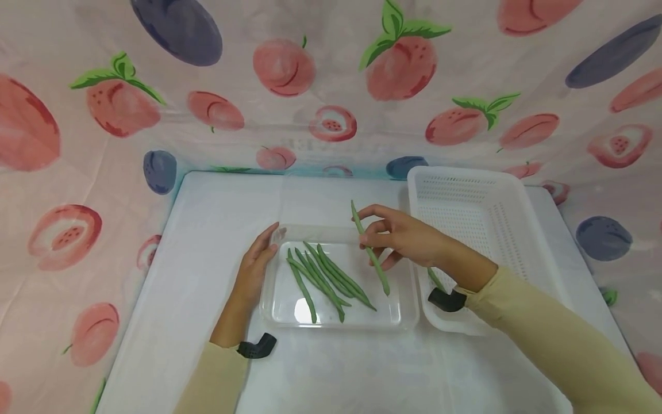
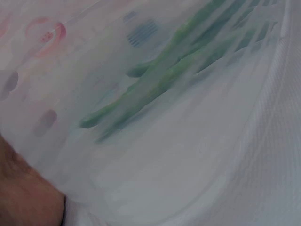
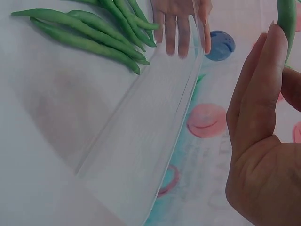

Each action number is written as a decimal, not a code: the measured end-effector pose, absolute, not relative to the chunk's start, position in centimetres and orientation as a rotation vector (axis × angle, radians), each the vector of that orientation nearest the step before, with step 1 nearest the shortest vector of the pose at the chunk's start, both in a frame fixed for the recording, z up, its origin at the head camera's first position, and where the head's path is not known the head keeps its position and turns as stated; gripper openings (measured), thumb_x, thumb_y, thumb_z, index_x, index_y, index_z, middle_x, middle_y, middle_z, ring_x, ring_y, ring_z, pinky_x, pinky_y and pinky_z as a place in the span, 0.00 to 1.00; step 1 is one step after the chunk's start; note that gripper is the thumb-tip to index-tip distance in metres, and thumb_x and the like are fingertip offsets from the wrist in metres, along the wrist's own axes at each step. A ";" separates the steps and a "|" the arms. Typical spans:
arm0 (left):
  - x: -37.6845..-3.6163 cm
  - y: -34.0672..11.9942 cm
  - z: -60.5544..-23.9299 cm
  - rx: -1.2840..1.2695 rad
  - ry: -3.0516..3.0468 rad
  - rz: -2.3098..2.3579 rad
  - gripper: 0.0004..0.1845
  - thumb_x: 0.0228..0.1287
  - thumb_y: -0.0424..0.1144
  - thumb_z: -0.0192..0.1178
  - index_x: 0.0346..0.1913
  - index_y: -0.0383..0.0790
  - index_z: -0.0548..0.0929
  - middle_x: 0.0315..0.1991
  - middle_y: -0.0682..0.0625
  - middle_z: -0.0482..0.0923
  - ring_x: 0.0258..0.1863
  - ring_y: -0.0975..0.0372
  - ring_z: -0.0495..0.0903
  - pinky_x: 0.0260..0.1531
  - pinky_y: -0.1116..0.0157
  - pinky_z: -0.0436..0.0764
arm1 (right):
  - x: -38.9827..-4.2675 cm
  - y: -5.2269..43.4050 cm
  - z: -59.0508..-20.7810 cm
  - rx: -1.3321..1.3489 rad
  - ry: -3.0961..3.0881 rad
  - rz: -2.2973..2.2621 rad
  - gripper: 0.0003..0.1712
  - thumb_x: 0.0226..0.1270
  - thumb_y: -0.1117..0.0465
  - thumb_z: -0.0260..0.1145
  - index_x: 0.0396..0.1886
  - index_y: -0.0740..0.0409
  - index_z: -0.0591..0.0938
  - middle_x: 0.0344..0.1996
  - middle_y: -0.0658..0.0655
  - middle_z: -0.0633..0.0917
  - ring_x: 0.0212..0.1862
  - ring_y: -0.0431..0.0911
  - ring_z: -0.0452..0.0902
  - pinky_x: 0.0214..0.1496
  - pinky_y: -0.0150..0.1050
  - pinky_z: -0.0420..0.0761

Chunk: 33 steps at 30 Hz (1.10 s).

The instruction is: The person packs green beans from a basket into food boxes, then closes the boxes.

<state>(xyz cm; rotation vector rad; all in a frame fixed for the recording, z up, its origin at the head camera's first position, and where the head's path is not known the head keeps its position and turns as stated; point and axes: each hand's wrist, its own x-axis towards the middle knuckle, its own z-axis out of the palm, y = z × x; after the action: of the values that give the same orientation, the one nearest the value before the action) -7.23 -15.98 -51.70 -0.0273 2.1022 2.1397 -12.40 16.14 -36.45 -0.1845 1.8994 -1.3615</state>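
Pinching one green bean (image 1: 370, 251) btw thumb and fingertips, right hand (image 1: 408, 237) holds it tilted over the right end of the clear plastic tray (image 1: 279, 307), lower tip just above the tray floor, upper tip sticking up past the fingers. Wrist view shows the fingers (image 3: 256, 99) curled snug on the pod w/ the rest of the hand relaxed. Left hand (image 1: 255, 267) lies flat, fingers straight, against the tray's left rim, steadying it, nothing gripped. To do this well imo: keep the pinch light near mid-pod so it doesn't snap, keep the left hand pressed so the light tray can't slide on the slick cover, keep the bean clear of the loose ones.

Tray is thin, glossy, see-through, rounded corners, shallow walls. Loose beans (image 1: 323, 276) in it lie roughly parallel, slim, smooth, tapered ends, matte green. Farther right, touching the tray's side, a white perforated plastic basket (image 1: 468, 175), rectangular, stiff-looking; at least 1 more bean (image 1: 436, 279) in it, partly hidden by the wrist. White tabletop (image 1: 217, 207) smooth; behind it a soft fruit-print cloth (image 1: 331, 75), wrinkled
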 end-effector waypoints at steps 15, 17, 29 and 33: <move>-7.2 -16.0 -51.7 -0.008 2.096 2.152 0.28 0.80 0.52 0.48 0.78 0.56 0.64 0.78 0.61 0.62 0.76 0.51 0.66 0.62 0.43 0.78 | -12.3 14.9 -37.2 -0.194 1.899 -1.335 0.31 0.74 0.55 0.67 0.72 0.47 0.66 0.46 0.59 0.83 0.37 0.49 0.81 0.32 0.42 0.89; -7.2 -16.0 -51.7 -0.005 2.096 2.156 0.28 0.80 0.52 0.48 0.78 0.56 0.64 0.78 0.61 0.62 0.76 0.51 0.66 0.62 0.43 0.78 | -12.3 14.7 -37.3 -0.205 1.887 -1.344 0.32 0.74 0.55 0.67 0.72 0.48 0.65 0.46 0.59 0.83 0.37 0.49 0.81 0.32 0.42 0.90; -7.2 -16.0 -51.8 -0.016 2.124 2.130 0.28 0.80 0.54 0.48 0.78 0.57 0.64 0.78 0.63 0.62 0.76 0.52 0.66 0.61 0.42 0.79 | -12.3 13.9 -37.1 -0.231 1.882 -1.334 0.32 0.74 0.55 0.67 0.72 0.48 0.66 0.46 0.59 0.83 0.39 0.50 0.82 0.34 0.45 0.90; -7.3 -16.0 -51.9 -0.005 2.095 2.156 0.28 0.80 0.52 0.49 0.78 0.56 0.64 0.78 0.61 0.63 0.76 0.53 0.65 0.64 0.43 0.76 | -12.4 13.7 -37.2 -0.240 1.863 -1.344 0.32 0.74 0.56 0.66 0.73 0.49 0.65 0.46 0.59 0.83 0.38 0.50 0.81 0.33 0.44 0.90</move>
<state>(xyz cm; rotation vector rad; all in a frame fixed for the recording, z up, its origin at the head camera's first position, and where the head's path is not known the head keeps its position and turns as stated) -7.32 -15.97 -51.88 -0.0046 2.0950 2.1565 -12.38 13.72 -37.20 -0.2398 1.8629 -1.3440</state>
